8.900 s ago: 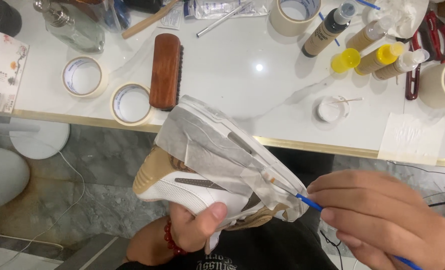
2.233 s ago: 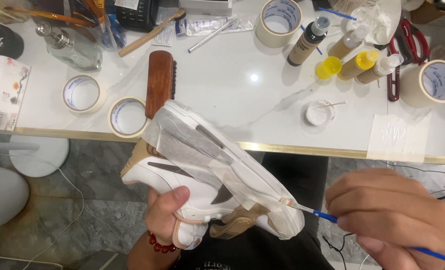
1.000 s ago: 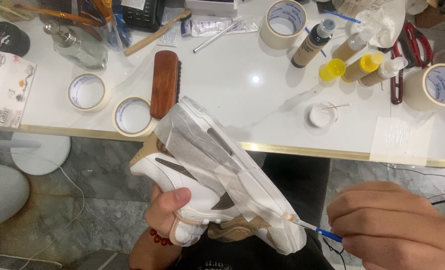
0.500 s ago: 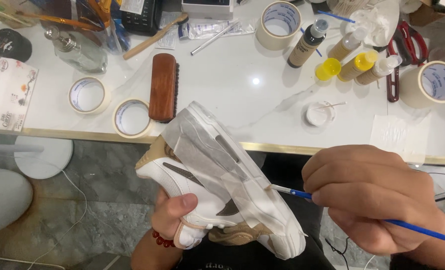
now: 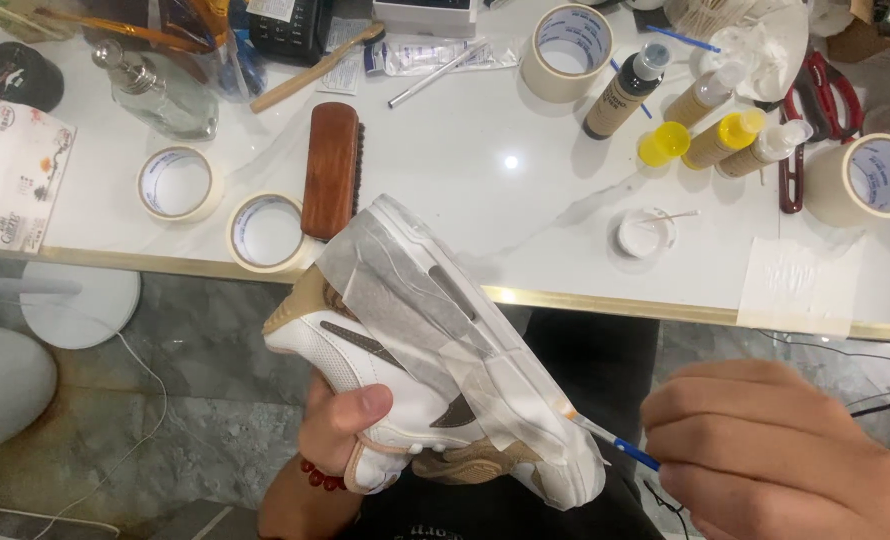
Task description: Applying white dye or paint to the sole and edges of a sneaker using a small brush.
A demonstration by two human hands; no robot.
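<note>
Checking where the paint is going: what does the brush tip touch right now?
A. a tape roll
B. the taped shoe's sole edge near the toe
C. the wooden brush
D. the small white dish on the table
B: the brush in the right hand meets the shoe at its sole edge, held by the left hand.

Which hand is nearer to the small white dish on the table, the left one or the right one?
The right. The right hand is below the white dish, slightly to its right, holding a thin brush. The left hand grips the shoe farther away, to the lower left.
</note>
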